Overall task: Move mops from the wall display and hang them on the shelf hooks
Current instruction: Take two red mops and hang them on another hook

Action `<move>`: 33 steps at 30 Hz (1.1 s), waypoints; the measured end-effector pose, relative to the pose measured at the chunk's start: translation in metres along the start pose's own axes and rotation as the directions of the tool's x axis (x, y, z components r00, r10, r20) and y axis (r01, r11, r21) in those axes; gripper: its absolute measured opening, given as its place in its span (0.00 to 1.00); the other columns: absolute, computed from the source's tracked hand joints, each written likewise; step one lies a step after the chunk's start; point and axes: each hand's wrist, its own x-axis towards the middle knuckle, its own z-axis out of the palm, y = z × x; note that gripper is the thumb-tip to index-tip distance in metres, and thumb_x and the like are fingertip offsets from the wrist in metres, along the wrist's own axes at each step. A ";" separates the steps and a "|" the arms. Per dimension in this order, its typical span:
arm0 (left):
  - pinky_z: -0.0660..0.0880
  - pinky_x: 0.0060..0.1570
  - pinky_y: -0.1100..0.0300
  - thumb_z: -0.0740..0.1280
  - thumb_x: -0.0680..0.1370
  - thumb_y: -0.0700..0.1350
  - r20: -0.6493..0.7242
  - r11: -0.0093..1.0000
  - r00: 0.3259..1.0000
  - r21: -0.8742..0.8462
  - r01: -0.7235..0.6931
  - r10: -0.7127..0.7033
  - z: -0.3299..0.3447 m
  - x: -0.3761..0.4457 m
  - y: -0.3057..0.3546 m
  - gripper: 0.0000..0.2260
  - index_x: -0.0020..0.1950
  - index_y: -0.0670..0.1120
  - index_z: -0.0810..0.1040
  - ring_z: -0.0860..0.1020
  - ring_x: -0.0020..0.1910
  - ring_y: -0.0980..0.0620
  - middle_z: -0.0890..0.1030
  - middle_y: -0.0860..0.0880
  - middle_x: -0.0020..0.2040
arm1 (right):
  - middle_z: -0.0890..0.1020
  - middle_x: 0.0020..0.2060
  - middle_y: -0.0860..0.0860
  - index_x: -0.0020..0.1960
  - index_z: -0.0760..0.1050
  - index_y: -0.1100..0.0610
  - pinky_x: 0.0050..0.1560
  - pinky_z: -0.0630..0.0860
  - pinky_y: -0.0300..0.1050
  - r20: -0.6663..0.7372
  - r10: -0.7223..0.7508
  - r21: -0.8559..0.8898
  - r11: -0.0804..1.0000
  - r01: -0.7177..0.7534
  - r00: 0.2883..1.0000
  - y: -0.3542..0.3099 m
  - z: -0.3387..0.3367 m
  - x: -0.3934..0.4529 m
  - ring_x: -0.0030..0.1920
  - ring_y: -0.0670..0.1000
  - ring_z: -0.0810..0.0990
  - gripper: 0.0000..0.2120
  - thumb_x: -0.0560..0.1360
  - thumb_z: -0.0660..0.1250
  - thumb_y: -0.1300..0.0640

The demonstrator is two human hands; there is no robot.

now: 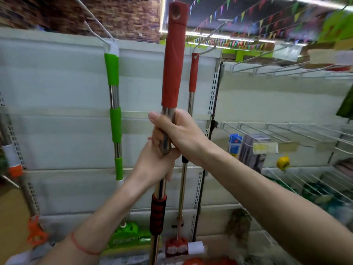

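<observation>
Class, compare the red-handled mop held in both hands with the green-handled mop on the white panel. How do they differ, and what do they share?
The red-handled mop is gripped by the left hand and right hand, off any hook; the green-handled mop hangs untouched from a wire hook. The red-handled mop has a black-and-red lower sleeve; the green-handled mop's sleeves are all green. Both have shiny metal poles and stand nearly upright.

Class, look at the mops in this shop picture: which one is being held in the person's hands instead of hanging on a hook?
The nearest red-handled mop: the left hand and right hand grip its steel shaft. The green-handled mop and thinner red-handled mop hang from hooks.
</observation>
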 end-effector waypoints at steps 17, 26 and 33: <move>0.81 0.46 0.59 0.72 0.79 0.48 -0.071 0.992 0.990 0.037 -0.119 0.121 -0.006 0.024 0.007 0.08 0.41 0.52 0.87 0.85 0.42 0.62 0.88 0.58 0.38 | 0.62 0.22 0.49 0.33 0.63 0.53 0.26 0.60 0.43 -0.303 0.159 0.109 0.985 -0.132 0.940 0.034 -0.065 0.010 0.22 0.49 0.60 0.17 0.77 0.60 0.67; 0.77 0.43 0.62 0.72 0.79 0.49 -0.085 0.989 0.988 0.077 -0.123 0.130 0.002 0.031 0.013 0.08 0.41 0.52 0.86 0.84 0.42 0.61 0.88 0.56 0.39 | 0.63 0.25 0.51 0.35 0.63 0.52 0.26 0.60 0.44 -0.385 0.164 0.020 0.985 -0.169 0.908 0.039 -0.099 0.019 0.22 0.50 0.61 0.15 0.77 0.60 0.65; 0.77 0.41 0.62 0.72 0.79 0.49 -0.109 0.987 0.984 0.085 -0.134 0.143 0.005 0.037 0.018 0.08 0.40 0.52 0.86 0.84 0.40 0.60 0.87 0.58 0.37 | 0.63 0.21 0.48 0.32 0.61 0.52 0.25 0.60 0.41 -0.433 0.163 0.020 0.985 -0.172 0.887 0.044 -0.117 0.037 0.20 0.49 0.60 0.17 0.75 0.59 0.66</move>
